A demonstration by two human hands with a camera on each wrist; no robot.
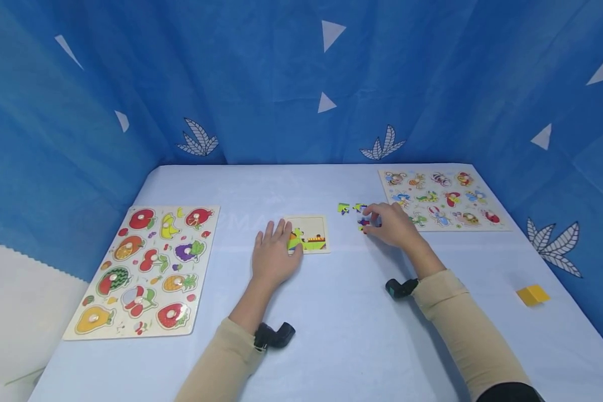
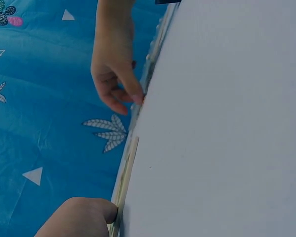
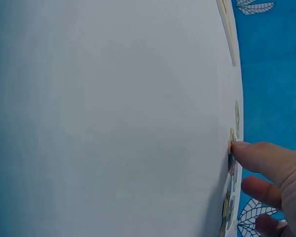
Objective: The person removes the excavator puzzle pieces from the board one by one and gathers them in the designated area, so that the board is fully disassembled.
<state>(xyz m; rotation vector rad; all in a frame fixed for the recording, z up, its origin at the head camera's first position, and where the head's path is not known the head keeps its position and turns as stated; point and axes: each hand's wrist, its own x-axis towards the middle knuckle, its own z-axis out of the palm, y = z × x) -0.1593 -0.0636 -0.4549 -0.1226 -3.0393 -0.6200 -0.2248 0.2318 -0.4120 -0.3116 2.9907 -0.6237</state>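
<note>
My left hand [image 1: 276, 254] lies over the left side of a small square wooden puzzle tray [image 1: 328, 237], fingers extended and thumb at its near edge. Green jigsaw pieces [image 1: 314, 241] with a giraffe-like picture sit inside the tray; the hand hides part of them. In the left wrist view the tray [image 2: 129, 160] shows edge-on beside the thumb. To the right, my right hand [image 1: 393, 223] pinches a small dark-blue and red puzzle piece [image 1: 364, 221] between thumb and curled index finger, low over the table. The right wrist view shows the thumb [image 3: 261, 157] against a piece's edge.
Loose green puzzle pieces [image 1: 344, 208] lie just beyond the right hand. A fruit peg board [image 1: 201, 279] stands at the left, an insect peg board [image 1: 482, 226] at the back right. A yellow block [image 1: 533, 295] sits near the right edge. Blue curtains [image 1: 271, 84] enclose the table.
</note>
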